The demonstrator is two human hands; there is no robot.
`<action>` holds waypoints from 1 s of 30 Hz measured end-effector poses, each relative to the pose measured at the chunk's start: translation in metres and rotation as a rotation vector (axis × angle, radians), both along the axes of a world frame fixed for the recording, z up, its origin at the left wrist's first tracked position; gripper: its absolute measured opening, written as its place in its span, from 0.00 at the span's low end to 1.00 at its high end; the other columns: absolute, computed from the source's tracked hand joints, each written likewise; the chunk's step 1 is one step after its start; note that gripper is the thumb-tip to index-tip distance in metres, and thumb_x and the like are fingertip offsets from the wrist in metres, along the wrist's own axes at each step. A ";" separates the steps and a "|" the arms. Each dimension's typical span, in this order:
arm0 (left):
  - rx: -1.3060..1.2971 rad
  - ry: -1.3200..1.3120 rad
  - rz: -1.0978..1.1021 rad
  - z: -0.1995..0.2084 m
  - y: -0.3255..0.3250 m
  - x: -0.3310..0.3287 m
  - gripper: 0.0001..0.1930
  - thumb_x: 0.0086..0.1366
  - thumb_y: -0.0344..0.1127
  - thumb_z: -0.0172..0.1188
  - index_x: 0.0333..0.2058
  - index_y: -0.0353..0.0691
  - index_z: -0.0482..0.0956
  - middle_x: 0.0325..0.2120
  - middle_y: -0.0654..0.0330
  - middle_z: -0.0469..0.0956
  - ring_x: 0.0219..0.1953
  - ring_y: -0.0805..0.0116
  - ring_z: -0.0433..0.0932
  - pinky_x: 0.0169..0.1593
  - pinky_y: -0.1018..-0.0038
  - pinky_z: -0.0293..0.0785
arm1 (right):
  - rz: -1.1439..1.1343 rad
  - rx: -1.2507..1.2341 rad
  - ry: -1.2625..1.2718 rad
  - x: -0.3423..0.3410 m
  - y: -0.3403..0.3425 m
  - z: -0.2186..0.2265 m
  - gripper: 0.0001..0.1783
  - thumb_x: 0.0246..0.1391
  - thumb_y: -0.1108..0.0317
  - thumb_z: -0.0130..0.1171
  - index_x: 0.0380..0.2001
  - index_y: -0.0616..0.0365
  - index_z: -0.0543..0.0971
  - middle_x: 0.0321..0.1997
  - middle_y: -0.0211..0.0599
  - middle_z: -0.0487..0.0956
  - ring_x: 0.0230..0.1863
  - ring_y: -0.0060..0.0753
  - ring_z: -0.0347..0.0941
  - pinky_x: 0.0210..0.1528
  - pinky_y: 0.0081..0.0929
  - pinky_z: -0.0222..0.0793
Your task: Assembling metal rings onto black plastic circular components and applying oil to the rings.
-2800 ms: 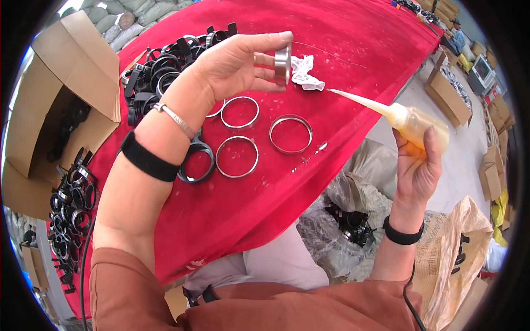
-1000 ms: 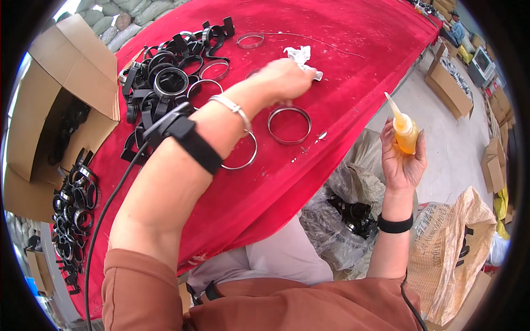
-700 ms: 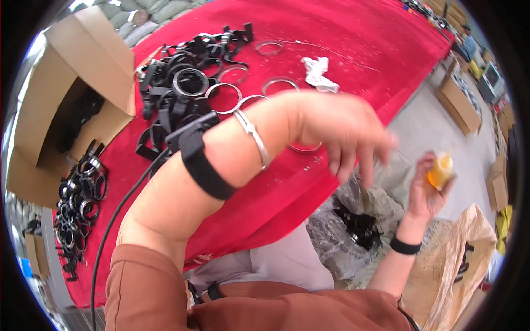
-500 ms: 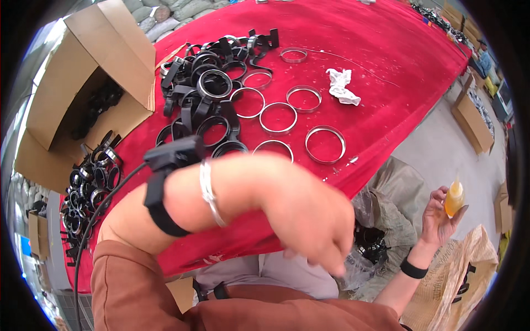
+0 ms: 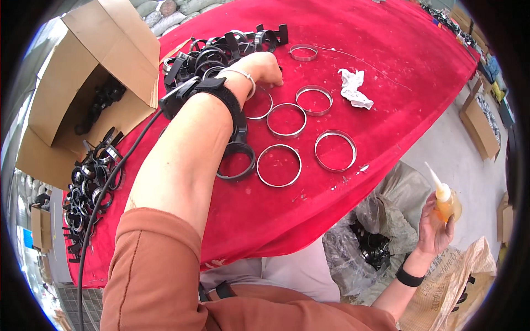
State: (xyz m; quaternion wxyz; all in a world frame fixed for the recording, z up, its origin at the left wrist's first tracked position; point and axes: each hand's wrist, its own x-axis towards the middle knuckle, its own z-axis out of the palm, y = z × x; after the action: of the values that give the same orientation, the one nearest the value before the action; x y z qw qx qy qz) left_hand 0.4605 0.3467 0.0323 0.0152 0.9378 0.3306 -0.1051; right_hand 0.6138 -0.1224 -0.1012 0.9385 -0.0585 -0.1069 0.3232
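Several metal rings (image 5: 286,135) are spread on the red-covered desk (image 5: 309,220), nearer the left hand (image 5: 265,68). A bottle (image 5: 451,206) is held in the right hand (image 5: 434,227), beyond the desk's edge, its nozzle (image 5: 433,175) tilted up and deskward. The left grip, beside black parts (image 5: 232,45), is hidden; its contents cannot be told.

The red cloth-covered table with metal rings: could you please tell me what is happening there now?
A person's left hand is at the near right side of a heap of black ring-shaped parts; its fingertips are hidden. The right hand holds a translucent nozzle bottle with yellow-orange liquid out past the table edge. Thin silver metal rings lie spread on the red cloth, with a crumpled white rag beyond them.
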 end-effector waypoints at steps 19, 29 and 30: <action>-1.400 -0.842 -0.038 0.047 -0.064 -0.045 0.18 0.56 0.40 0.62 0.43 0.37 0.76 0.33 0.59 0.76 0.38 0.64 0.76 0.43 0.62 0.74 | -0.157 -0.158 -0.204 -0.038 0.065 0.066 0.23 0.54 0.70 0.57 0.52 0.64 0.66 0.54 0.50 0.70 0.57 0.49 0.66 0.56 0.51 0.67; -1.498 -0.669 -0.127 0.049 -0.120 -0.068 0.17 0.57 0.41 0.61 0.41 0.36 0.78 0.37 0.58 0.76 0.38 0.66 0.76 0.41 0.71 0.71 | -0.444 -0.439 -0.753 -0.087 0.115 0.115 0.28 0.43 0.84 0.61 0.50 0.65 0.65 0.47 0.46 0.73 0.48 0.37 0.72 0.53 0.34 0.70; -1.498 -0.669 -0.126 0.049 -0.120 -0.068 0.17 0.57 0.41 0.61 0.41 0.36 0.78 0.37 0.58 0.76 0.38 0.66 0.76 0.41 0.71 0.71 | -0.459 -0.455 -0.813 -0.089 0.117 0.116 0.29 0.42 0.85 0.62 0.49 0.64 0.65 0.47 0.46 0.73 0.49 0.37 0.72 0.53 0.34 0.70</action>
State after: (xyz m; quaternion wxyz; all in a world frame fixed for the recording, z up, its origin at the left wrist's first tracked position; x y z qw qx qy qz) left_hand 0.3929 0.2265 0.0809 0.7289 0.6775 0.0975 -0.0133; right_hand 0.5247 -0.0052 0.0143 0.8313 -0.4039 -0.3744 0.0751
